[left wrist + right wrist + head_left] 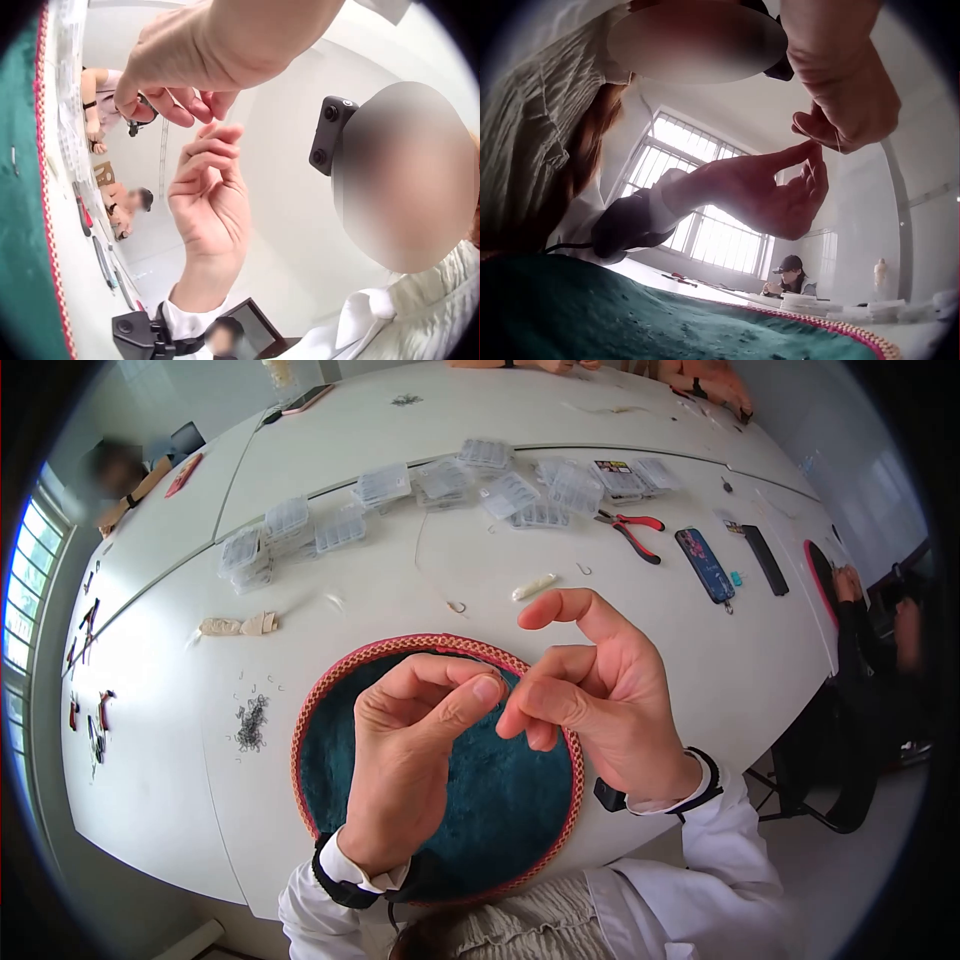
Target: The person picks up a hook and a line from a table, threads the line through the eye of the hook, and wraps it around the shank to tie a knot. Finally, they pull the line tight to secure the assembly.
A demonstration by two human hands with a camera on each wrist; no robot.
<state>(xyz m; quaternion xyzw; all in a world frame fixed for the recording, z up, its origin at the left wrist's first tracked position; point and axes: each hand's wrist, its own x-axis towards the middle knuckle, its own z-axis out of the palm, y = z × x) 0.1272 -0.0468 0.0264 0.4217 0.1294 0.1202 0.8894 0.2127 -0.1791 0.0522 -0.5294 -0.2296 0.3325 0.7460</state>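
Note:
In the head view my left hand (410, 750) is above a round teal pad (440, 840), thumb and forefinger pinched on something tiny that the fingertips mostly hide. My right hand (620, 710) faces it, fingertips close by, thumb against the curled fingers and forefinger raised in a bend. A thin pale line (838, 141) shows at the right hand in the right wrist view. On the table beyond the pad lies a fishing hook (456, 607) with fine line attached. A second hook (585, 569) lies farther right, near a wrapped pale bundle (535, 587).
A pile of small dark hooks (252, 722) lies left of the pad. Clear plastic boxes (385, 485) stand across the table's middle. Red-handled pliers (635, 538), a phone (705, 567) and a cloth-wrapped roll (238, 624) lie around. Other people sit at the table's edges.

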